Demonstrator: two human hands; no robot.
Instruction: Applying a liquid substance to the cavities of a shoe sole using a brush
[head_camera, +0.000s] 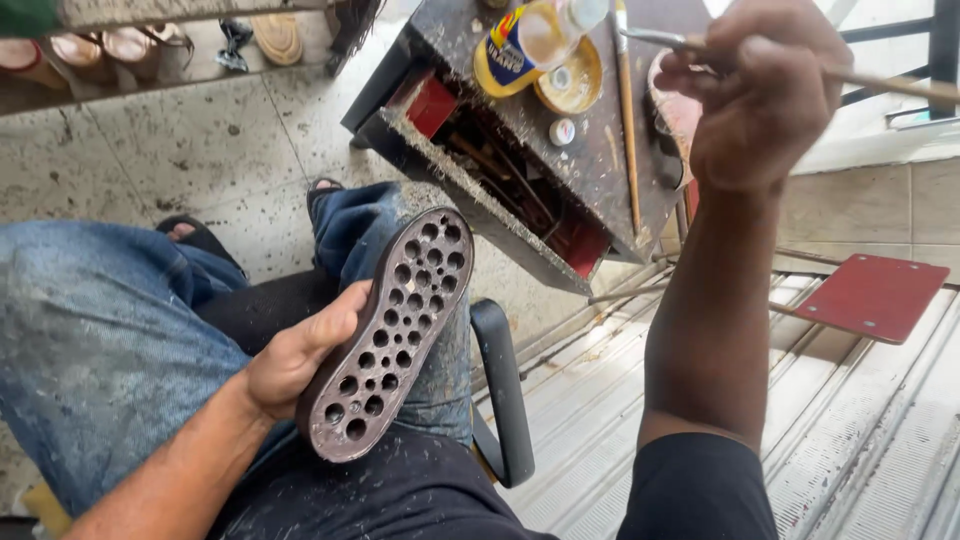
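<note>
While the left hand (295, 355) is gripping the brown perforated rubber shoe sole (390, 335) by its edge over the lap, the right hand (765, 95) is pinching a thin wooden brush (880, 82) above the glue-spattered dark surface (600, 150); the sole looks light and flexible.

Glue bottle (520, 40), round tin lid (575, 82), spare brush (628, 120), red square plate (875, 296), grimy workbench (590, 170)
</note>
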